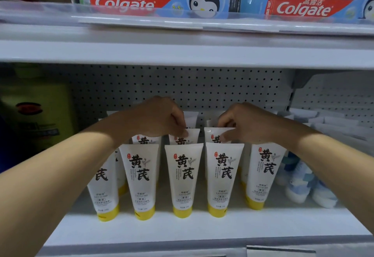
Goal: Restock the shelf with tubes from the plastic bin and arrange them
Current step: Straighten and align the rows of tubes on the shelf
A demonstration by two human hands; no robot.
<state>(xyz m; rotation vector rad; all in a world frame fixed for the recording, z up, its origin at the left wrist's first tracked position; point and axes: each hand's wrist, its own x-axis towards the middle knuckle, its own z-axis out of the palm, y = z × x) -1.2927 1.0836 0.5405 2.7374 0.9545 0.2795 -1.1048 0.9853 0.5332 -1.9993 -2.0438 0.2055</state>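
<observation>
Several white tubes with yellow caps and black characters stand cap-down in rows on the white shelf [182,228]. The front row includes a tube [183,178] near the middle. My left hand [157,119] reaches over the front row and pinches the top edge of a second-row tube [191,135]. My right hand [249,124] pinches the top edge of the neighbouring second-row tube [212,135]. More tubes stand behind, partly hidden by my hands. The plastic bin is out of view.
A green bottle [36,107] stands at the left of the shelf. Blue-and-white bottles [301,180] and white tubes lie at the right. Above, Colgate boxes [129,1] sit on the upper shelf. A pegboard back wall [182,89] closes the shelf.
</observation>
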